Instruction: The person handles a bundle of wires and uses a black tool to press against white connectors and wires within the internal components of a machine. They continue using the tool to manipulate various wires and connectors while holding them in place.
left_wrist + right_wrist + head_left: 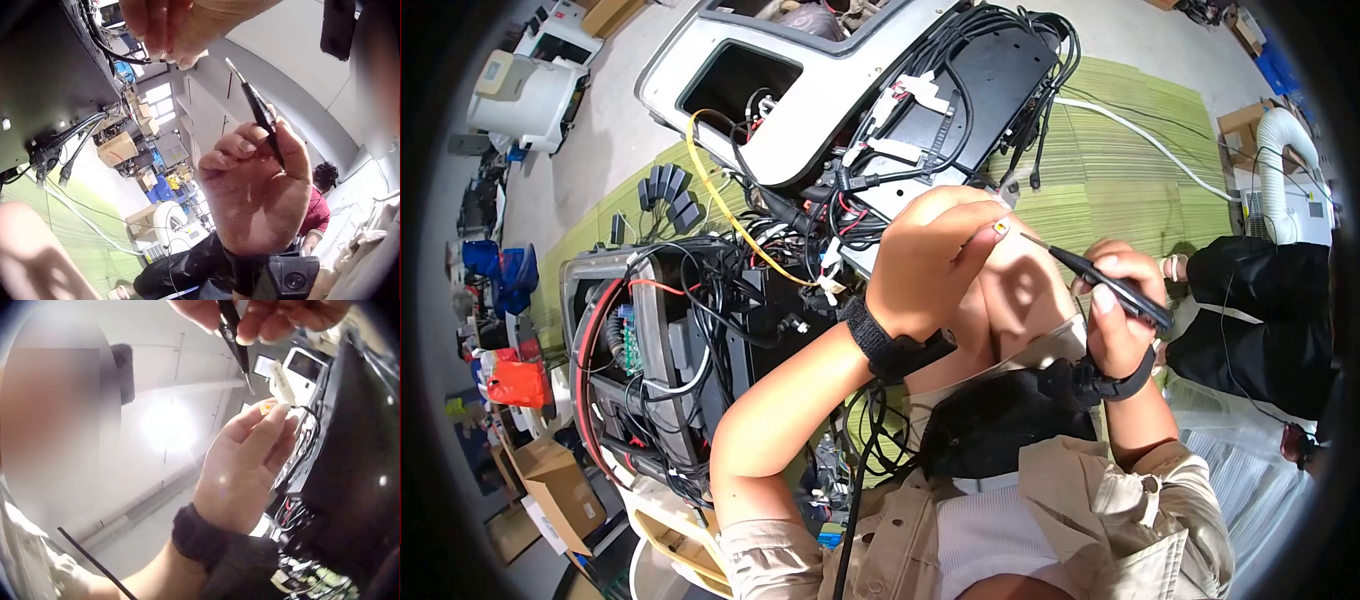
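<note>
The left hand (925, 265) pinches a small connector (267, 409) with an orange-yellow face between thumb and fingers; a black cable (312, 422) and a white label tag (282, 384) hang beside it. In the right hand (1125, 310) is a slim black screwdriver-like tool (1100, 280), held like a pen. Its metal tip points toward the connector, with a gap between them in the right wrist view. In the left wrist view the right hand (256, 187) has its palm toward the camera, and the left hand's fingers (169, 31) show at the top.
A black panel (990, 100) with bundled cables lies beyond the left hand, beside a white housing (820, 120). A second open housing full of wires (650, 350) stands at the left. Green mat (1110, 150) covers the floor; another person's dark-clothed legs (1250, 330) are at the right.
</note>
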Tool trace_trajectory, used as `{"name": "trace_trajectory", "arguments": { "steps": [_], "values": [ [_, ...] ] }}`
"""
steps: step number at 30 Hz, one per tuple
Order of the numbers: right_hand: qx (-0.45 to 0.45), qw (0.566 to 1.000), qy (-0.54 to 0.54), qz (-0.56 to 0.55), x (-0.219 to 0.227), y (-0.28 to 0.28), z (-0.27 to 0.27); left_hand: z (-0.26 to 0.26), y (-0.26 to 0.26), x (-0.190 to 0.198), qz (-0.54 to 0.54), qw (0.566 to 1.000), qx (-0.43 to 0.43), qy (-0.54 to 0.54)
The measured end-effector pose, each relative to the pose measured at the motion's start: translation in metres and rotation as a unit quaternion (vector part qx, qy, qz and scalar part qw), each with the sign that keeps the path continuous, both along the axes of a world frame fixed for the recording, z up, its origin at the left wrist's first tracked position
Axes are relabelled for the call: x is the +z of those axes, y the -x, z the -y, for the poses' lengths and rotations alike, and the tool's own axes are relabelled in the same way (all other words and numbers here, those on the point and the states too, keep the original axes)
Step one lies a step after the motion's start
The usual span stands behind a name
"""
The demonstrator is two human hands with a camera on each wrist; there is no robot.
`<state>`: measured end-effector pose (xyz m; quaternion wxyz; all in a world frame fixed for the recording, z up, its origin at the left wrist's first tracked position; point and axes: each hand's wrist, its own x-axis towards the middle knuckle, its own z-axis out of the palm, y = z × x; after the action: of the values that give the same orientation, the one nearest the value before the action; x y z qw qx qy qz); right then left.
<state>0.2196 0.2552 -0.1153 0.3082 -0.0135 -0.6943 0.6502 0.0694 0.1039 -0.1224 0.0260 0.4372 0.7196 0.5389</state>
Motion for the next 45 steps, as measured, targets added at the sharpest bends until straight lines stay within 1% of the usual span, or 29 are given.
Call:
{"name": "trace_trajectory", "arguments": {
  "steps": [2, 5, 6, 8, 10, 12, 13, 15, 16, 18, 20, 22, 24, 26, 27, 32, 34, 36, 39, 41, 45],
  "values": [
    [-0.023, 0.988, -0.154, 0.006, 0.007, -0.003, -0.005, -0.007, 0.0, -0.001, -0.007, 1.0, -0.005, -0.017],
    [-0.053, 0.956, -0.288, -0.013, 0.015, 0.002, -0.004, -0.016, -0.003, 0.001, -0.005, 1.0, 0.004, -0.019],
    [-0.052, 0.956, -0.287, -0.012, 0.016, 0.004, -0.004, -0.018, -0.003, 0.002, -0.009, 1.0, 0.009, -0.018],
    [-0.071, 0.927, -0.367, -0.009, 0.018, 0.008, -0.004, -0.021, -0.004, 0.002, -0.004, 1.0, 0.008, -0.02],
    [-0.076, 0.923, -0.378, -0.01, 0.017, 0.01, -0.003, -0.023, -0.005, 0.001, 0.002, 1.0, 0.007, -0.021],
    [-0.083, 0.908, -0.411, -0.01, 0.019, 0.011, -0.004, -0.025, -0.006, 0.0, 0.048, 0.999, 0.004, -0.01],
    [-0.082, 0.908, -0.411, -0.011, 0.02, 0.01, -0.003, -0.027, -0.006, -0.001, 0.048, 0.999, 0.005, -0.009],
    [-0.085, 0.898, -0.432, 0.014, 0.024, 0.009, -0.002, -0.029, -0.005, -0.004, 0.003, 1.0, 0.005, -0.017],
    [-0.082, 0.899, -0.43, 0.011, 0.025, 0.009, -0.004, -0.03, -0.004, -0.006, 0.002, 1.0, 0.008, -0.015],
    [-0.074, 0.915, -0.395, 0.032, 0.028, 0.009, -0.008, -0.032, -0.004, -0.009, -0.057, 0.998, -0.01, -0.003],
    [-0.078, 0.947, -0.302, 0.078, 0.027, 0.006, -0.01, -0.031, -0.005, -0.008, -0.071, 0.997, -0.006, 0.009],
    [-0.081, 0.964, -0.237, 0.092, 0.021, 0.004, -0.013, -0.03, -0.004, -0.005, -0.106, 0.994, -0.015, 0.037],
    [-0.076, 0.967, -0.226, 0.091, 0.017, 0.003, -0.014, -0.03, -0.005, -0.007, -0.122, 0.991, -0.005, 0.055],
    [-0.087, 0.972, -0.197, 0.098, 0.013, 0.003, -0.016, -0.031, -0.005, -0.008, -0.127, 0.991, -0.018, 0.037],
    [-0.088, 0.971, -0.195, 0.103, 0.012, 0.002, -0.017, -0.033, -0.006, -0.009, -0.155, 0.987, -0.01, 0.035],
    [-0.079, 0.977, -0.164, 0.109, 0.004, -0.001, -0.025, -0.037, -0.008, -0.007, -0.177, 0.982, 0.014, 0.062],
    [-0.064, 0.979, -0.161, 0.105, 0.001, -0.001, -0.031, -0.039, -0.008, -0.004, -0.145, 0.983, 0.006, 0.109],
    [-0.058, 0.98, -0.158, 0.102, -0.002, -0.001, -0.037, -0.043, -0.01, -0.005, -0.154, 0.981, 0.018, 0.115],
    [-0.04, 0.976, -0.2, 0.079, -0.006, 0.0, -0.045, -0.048, -0.01, -0.002, -0.167, 0.977, 0.024, 0.131],
    [-0.035, 0.977, -0.201, 0.065, -0.012, 0.001, -0.049, -0.054, -0.011, -0.003, -0.175, 0.971, 0.019, 0.159],
    [-0.027, 0.977, -0.205, 0.051, -0.013, 0.0, -0.052, -0.061, -0.01, -0.005, -0.174, 0.971, 0.012, 0.163]
  ]
}}
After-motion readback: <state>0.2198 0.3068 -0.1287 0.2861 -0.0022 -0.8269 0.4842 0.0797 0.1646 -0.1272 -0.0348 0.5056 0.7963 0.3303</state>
